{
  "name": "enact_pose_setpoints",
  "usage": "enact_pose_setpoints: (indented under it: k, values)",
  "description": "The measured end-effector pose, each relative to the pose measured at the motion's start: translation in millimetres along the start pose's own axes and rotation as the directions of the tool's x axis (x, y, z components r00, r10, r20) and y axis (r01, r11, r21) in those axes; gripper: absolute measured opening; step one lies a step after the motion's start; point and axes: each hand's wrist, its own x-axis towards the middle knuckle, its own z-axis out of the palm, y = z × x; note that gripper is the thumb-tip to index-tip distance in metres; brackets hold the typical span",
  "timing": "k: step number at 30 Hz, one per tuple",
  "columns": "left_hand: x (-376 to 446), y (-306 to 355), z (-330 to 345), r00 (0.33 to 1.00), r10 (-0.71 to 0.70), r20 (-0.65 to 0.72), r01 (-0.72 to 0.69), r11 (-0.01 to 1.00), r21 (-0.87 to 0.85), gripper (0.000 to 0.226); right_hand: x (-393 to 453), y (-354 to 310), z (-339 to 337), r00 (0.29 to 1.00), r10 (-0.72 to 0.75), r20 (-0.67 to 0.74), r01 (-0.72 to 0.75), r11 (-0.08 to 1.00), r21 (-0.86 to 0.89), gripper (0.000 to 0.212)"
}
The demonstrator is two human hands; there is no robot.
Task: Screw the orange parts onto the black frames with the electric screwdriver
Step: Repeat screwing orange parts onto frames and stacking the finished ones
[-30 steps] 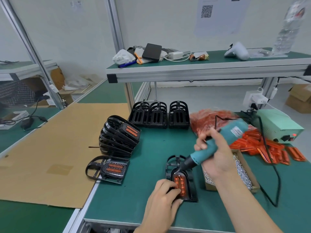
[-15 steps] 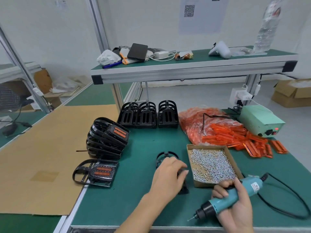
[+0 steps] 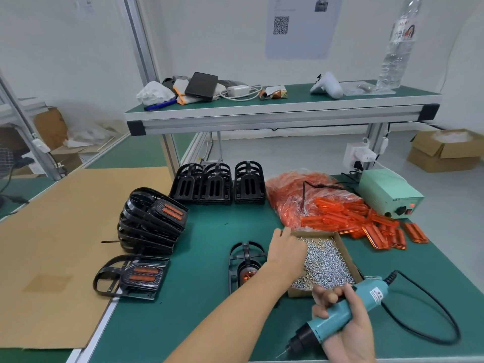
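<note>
At the far left a sheet of cardboard (image 3: 52, 244) lies over the green table (image 3: 209, 323), and a finished black frame (image 3: 132, 277) with orange inserts rests flat at its edge. Behind that leans a stack of finished frames (image 3: 152, 221), and further back stand three piles of bare frames (image 3: 217, 183). Near the middle, the frame being worked on (image 3: 243, 263) lies flat with an orange part (image 3: 247, 276) showing in it, partly hidden by the left forearm. The left hand (image 3: 286, 248) reaches into the box of screws (image 3: 345, 255), knuckles up; whether its fingers pinch a screw cannot be told. The right hand (image 3: 345, 328) wraps around the electric screwdriver (image 3: 337, 314), tip pointing down-left. Beyond the box lie loose orange parts (image 3: 372, 224), a bag of them (image 3: 296, 192) and a green power box (image 3: 387, 192)
</note>
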Motion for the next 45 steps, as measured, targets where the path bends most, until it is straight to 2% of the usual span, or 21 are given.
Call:
enact_pose_setpoints:
  k: [4, 6, 8, 10, 13, 20, 23, 27, 31, 34, 36, 38, 42, 45]
  values:
    - [-1, -5, 6, 0.997, -0.017, -0.077, 0.012, 0.997, -0.07, 0.012, 0, 1, -1, 1.0, 0.0, 0.0, 0.0, 1.0, -0.007, 0.021]
    - [-6, -7, 8, 0.988, -0.058, -0.146, 0.035, 0.987, -0.156, 0.009, 1, 2, -1, 1.0, -0.004, 0.004, 0.004, 1.0, -0.01, 0.021]
    - [-13, -7, 5, 0.97, -0.131, -0.206, 0.065, 0.952, -0.301, 0.016, 1, 2, -1, 1.0, -0.003, 0.002, 0.003, 1.0, -0.015, 0.021]
    - [-22, -7, -3, 0.942, -0.253, -0.221, 0.1, 0.839, -0.535, 0.017, 1, 2, -2, 1.0, -0.004, 0.004, 0.004, 1.0, -0.019, 0.021]
    - [-49, -10, -15, 0.915, -0.385, -0.115, 0.124, 0.544, -0.83, 0.012, 2, 3, -3, 1.0, -0.01, -0.003, 0.01, 1.0, -0.022, 0.021]
    - [-146, -33, -13, 0.846, -0.532, 0.038, 0.152, 0.173, -0.973, 0.006, 5, 3, -2, 1.0, -0.006, 0.006, 0.006, 0.999, -0.033, 0.018]
    - [-174, -44, -9, 0.82, -0.566, 0.091, 0.156, 0.067, -0.985, 0.007, 4, 5, 3, 1.0, -0.014, 0.016, 0.015, 0.999, -0.045, 0.021]
    - [-187, -51, -10, 0.825, -0.539, 0.169, 0.225, 0.039, -0.974, 0.02, 2, 6, 19, 0.998, -0.008, 0.07, 0.013, 0.998, -0.066, 0.024]
    - [-192, -50, -13, 0.845, -0.511, 0.157, 0.259, 0.135, -0.956, 0.04, -1, 2, 43, 0.986, -0.059, 0.153, 0.073, 0.993, -0.087, 0.022]
    - [-193, -45, -15, 0.869, -0.483, 0.11, 0.215, 0.168, -0.962, 0.03, -3, -2, 65, 0.972, -0.08, 0.22, 0.109, 0.987, -0.121, 0.021]
    - [-194, -43, -16, 0.863, -0.497, 0.092, 0.188, 0.146, -0.971, 0.014, -3, -3, 77, 0.966, -0.087, 0.243, 0.124, 0.982, -0.142, 0.02]
    - [-195, -43, -14, 0.849, -0.521, 0.093, 0.176, 0.112, -0.978, 0.009, -2, -2, 86, 0.963, -0.092, 0.254, 0.134, 0.979, -0.151, 0.018]
    - [-197, -42, -14, 0.836, -0.531, 0.138, 0.18, 0.027, -0.983, 0.026, 0, 2, 100, 0.954, -0.095, 0.285, 0.145, 0.977, -0.158, 0.017]
    - [-199, -41, -14, 0.838, -0.52, 0.167, 0.197, 0.002, -0.98, 0.025, 0, 7, 107, 0.947, -0.094, 0.307, 0.15, 0.975, -0.164, 0.025]
